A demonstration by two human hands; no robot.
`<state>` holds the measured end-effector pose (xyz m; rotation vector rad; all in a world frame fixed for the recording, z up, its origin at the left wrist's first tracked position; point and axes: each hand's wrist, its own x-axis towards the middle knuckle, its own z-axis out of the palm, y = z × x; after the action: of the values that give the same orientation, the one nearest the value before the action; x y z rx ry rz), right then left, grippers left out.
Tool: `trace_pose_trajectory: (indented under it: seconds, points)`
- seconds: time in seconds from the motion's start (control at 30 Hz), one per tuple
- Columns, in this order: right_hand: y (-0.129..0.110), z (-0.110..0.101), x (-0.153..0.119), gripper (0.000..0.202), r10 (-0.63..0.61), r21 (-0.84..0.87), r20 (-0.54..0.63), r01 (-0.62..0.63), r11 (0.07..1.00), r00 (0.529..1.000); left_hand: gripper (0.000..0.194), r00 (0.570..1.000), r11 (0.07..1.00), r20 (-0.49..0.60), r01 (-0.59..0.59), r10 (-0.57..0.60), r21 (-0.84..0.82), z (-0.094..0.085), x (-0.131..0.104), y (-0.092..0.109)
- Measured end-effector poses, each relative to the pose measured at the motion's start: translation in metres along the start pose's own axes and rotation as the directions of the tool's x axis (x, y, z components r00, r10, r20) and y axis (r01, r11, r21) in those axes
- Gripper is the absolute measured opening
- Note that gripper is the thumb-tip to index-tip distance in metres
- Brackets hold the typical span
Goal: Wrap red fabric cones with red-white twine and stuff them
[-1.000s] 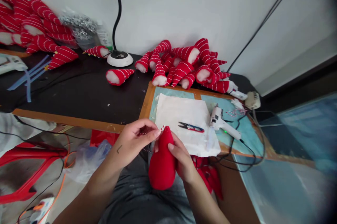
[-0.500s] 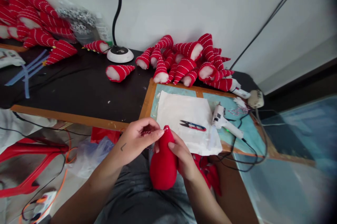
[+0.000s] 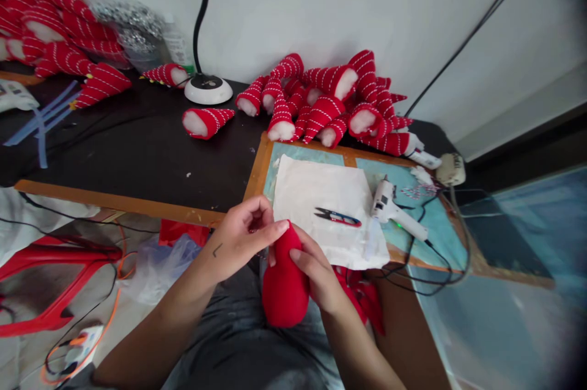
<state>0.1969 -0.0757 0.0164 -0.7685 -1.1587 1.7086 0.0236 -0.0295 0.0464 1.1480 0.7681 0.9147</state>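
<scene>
A plain red stuffed cone (image 3: 285,295) stands above my lap with its narrow tip up and its rounded wide end down. My right hand (image 3: 316,268) is wrapped round its right side, thumb lying across the front. At the tip, my left hand (image 3: 250,231) is closed, its thumb pressing the top of the cone. A bit of red-and-white cord shows among its curled fingers; the rest of the cord is hidden. Past the hands, thread snips (image 3: 338,217) lie on a white cloth (image 3: 302,185). A white glue gun (image 3: 397,209) rests to the right of them.
Several red cones wound with white-flecked cord (image 3: 323,115) are heaped against the wall, and more form a pile (image 3: 55,17) at far left. A lamp base (image 3: 208,90) stands between them. Black cables (image 3: 431,283) hang over the table's right front edge.
My left thumb has pressed further onto the cone's tip, covering the bit of cord that showed there. The view has shifted slightly; my right hand keeps its hold.
</scene>
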Motion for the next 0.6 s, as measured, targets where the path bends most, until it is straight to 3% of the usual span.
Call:
trace_pose_trajectory:
  seconds: [0.4, 0.6]
  points:
    - [0.0023, -0.0017, -0.001, 0.032, -0.003, -0.027, -0.008, 0.002, 1.0, 1.0, 0.038, 1.0, 0.997, -0.027, -0.01, 0.008, -0.081, 0.0059, 0.0, -0.0019]
    - [0.0006, -0.0016, -0.0017, 0.032, -0.041, -0.063, -0.006, 0.04, 0.997, 0.999, 0.036, 0.998, 1.0, -0.06, -0.022, 0.021, -0.004, 0.0077, 0.0006, 0.0004]
